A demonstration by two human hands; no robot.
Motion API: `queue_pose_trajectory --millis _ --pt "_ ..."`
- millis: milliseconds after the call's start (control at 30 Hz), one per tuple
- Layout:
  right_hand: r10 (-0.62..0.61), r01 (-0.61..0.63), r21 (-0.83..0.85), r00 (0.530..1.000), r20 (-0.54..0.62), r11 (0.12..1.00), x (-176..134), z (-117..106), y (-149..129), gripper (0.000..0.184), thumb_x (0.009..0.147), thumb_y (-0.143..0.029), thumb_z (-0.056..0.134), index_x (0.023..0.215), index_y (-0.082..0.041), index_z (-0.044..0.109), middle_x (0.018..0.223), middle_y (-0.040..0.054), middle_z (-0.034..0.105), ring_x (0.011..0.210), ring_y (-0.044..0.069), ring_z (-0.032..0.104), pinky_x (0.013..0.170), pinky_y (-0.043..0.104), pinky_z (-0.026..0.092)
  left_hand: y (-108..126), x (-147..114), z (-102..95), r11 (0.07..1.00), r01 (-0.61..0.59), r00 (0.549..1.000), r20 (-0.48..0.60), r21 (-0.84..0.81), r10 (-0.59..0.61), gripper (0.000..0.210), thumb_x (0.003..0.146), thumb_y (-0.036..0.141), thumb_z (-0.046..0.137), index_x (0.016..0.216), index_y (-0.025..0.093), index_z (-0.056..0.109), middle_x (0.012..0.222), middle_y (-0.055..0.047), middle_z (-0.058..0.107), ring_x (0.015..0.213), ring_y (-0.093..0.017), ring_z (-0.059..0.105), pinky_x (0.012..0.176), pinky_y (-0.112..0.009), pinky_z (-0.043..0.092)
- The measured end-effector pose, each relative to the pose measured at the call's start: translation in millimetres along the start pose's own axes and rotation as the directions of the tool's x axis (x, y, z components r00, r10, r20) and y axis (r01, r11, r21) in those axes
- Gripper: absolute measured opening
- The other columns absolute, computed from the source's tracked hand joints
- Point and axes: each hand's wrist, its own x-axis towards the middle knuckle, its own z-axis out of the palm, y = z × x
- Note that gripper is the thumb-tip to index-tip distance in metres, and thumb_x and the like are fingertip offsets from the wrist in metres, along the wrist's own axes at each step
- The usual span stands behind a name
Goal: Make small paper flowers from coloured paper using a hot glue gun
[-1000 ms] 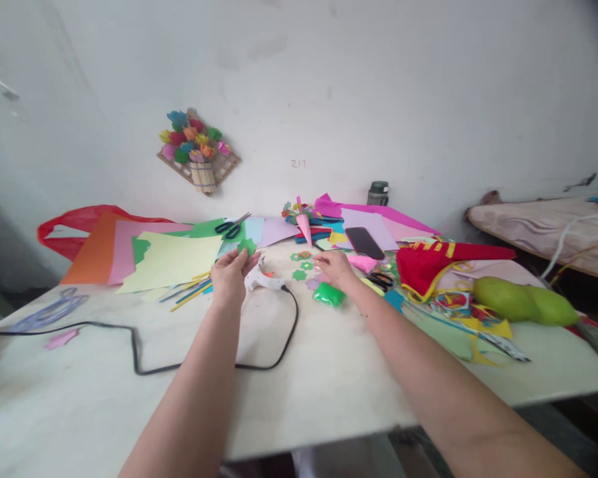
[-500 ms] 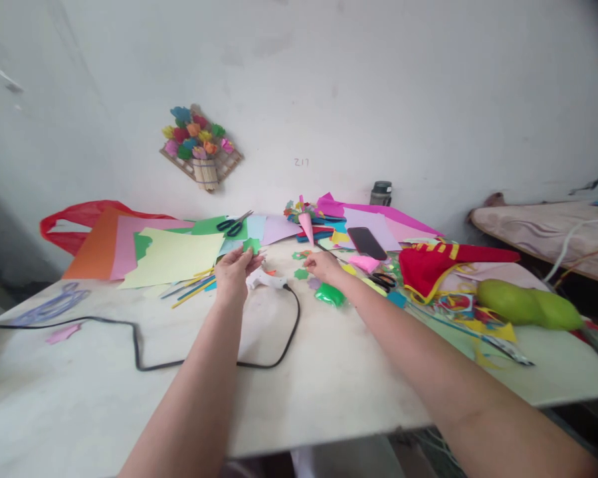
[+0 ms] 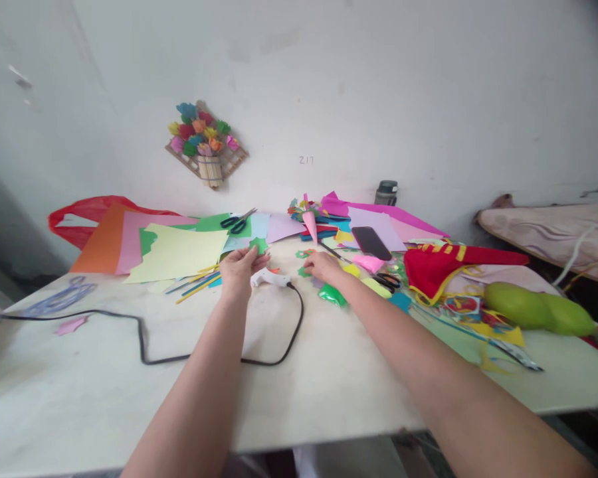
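Note:
My left hand [image 3: 238, 269] is closed, pinching a green paper cutout [image 3: 258, 245] with a scalloped edge between thumb and fingers. Just below it a white glue gun [image 3: 270, 278] lies on the table, its black cord [image 3: 299, 325] looping toward me. My right hand [image 3: 323, 265] is closed, fingertips together, low over another green paper cutout [image 3: 303, 271]. Whatever those fingertips pinch is too small to make out. Small orange and green cutouts [image 3: 305, 253] lie just beyond them. A shiny green packet [image 3: 331, 295] sits under the right wrist.
Coloured paper sheets [image 3: 179, 252] spread along the back left, with black-handled scissors [image 3: 238, 224] on them. A pink paper cone [image 3: 309, 226] with paper flowers stands behind. To the right are a phone [image 3: 371, 243], red cloth [image 3: 433, 265] and a green bumpy object [image 3: 538, 309].
The view has shifted slightly. My right fingertips now cover part of the green cutout that showed more fully before. My left hand keeps its hold on the other cutout.

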Motion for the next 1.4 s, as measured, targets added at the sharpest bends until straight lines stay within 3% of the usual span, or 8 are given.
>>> queue_pose_trajectory --millis 333,500,667,767,867,1133,1267,1400 --pt "0.015 -0.017 -0.024 0.998 -0.065 1.0 -3 -11 -2 0.02 0.077 -0.029 0.05 0.074 -0.021 0.068 0.083 0.0049 0.067 0.078 0.018 0.059 0.059 0.024 0.036 0 1 -0.7 1.0 0.007 1.0 -0.007 -0.006 -0.007 0.011 0.067 0.016 0.063 0.07 0.009 0.054 0.055 -0.005 0.062 0.055 -0.015 0.063 0.053 -0.022 0.052" --pt "-0.056 0.062 0.042 0.989 -0.139 0.997 -3 -15 -26 0.028 0.08 -0.036 0.043 0.083 -0.021 0.066 0.087 0.0042 0.067 0.08 0.016 0.059 0.063 0.023 0.038 4 1 -1.5 0.999 -0.041 0.996 -0.074 -0.01 0.041 0.009 0.068 0.012 0.061 0.07 0.01 0.052 0.057 -0.003 0.061 0.054 -0.015 0.063 0.057 -0.024 0.052" --pt "-0.23 0.231 0.001 0.972 0.052 0.973 -14 -4 -75 0.034 0.073 -0.039 0.053 0.102 -0.023 0.059 0.098 0.0067 0.064 0.088 0.021 0.058 0.068 0.027 0.041 2 8 -5.4 0.993 -0.116 0.977 -0.174 0.035 0.12 0.012 0.069 0.013 0.059 0.074 0.013 0.048 0.059 0.0 0.059 0.052 -0.014 0.063 0.056 -0.026 0.051" --pt "-0.156 0.167 -0.107 0.983 0.1 0.98 -19 8 -96 0.048 0.067 -0.02 0.056 0.115 -0.017 0.05 0.101 0.0119 0.062 0.093 0.024 0.056 0.071 0.031 0.042 0 13 -8.2 0.985 -0.155 0.961 -0.221 0.074 0.168 0.011 0.07 0.014 0.057 0.077 0.014 0.048 0.065 -0.002 0.062 0.05 -0.012 0.062 0.052 -0.023 0.049" --pt "-0.092 0.102 -0.125 0.992 0.081 0.987 -20 18 -105 0.048 0.066 -0.018 0.056 0.113 -0.014 0.049 0.104 0.0146 0.058 0.098 0.026 0.053 0.076 0.032 0.042 3 15 -11.0 0.98 -0.173 0.952 -0.239 0.098 0.192 0.009 0.07 0.015 0.056 0.078 0.013 0.05 0.069 -0.004 0.064 0.05 -0.011 0.062 0.051 -0.021 0.048" --pt "-0.128 0.109 -0.165 0.986 -0.11 0.98 -18 10 -88 0.032 0.072 -0.022 0.049 0.103 -0.016 0.054 0.099 0.0126 0.059 0.092 0.024 0.055 0.076 0.033 0.04 6 22 -23.4 0.987 -0.161 0.942 -0.299 -0.001 0.153 0.008 0.07 0.015 0.057 0.074 0.014 0.05 0.065 -0.003 0.063 0.055 -0.011 0.063 0.054 -0.02 0.05" --pt "-0.017 0.004 -0.097 0.99 -0.139 0.995 -18 3 -71 0.025 0.076 -0.024 0.047 0.097 -0.019 0.058 0.091 0.0104 0.063 0.084 0.022 0.059 0.069 0.03 0.041 -3 22 -24.4 0.995 -0.093 0.966 -0.246 -0.044 0.08 0.01 0.069 0.013 0.059 0.073 0.012 0.05 0.062 -0.003 0.063 0.053 -0.011 0.062 0.058 -0.023 0.051" --pt "0.158 -0.127 0.163 0.968 -0.193 0.978 -19 5 -54 0.023 0.072 -0.033 0.053 0.091 -0.021 0.061 0.085 0.0079 0.065 0.081 0.022 0.059 0.064 0.028 0.042 -15 19 -22.8 0.999 0.031 0.995 -0.093 -0.026 -0.033 0.01 0.069 0.009 0.058 0.074 0.011 0.05 0.064 -0.006 0.064 0.058 -0.014 0.064 0.063 -0.025 0.053"
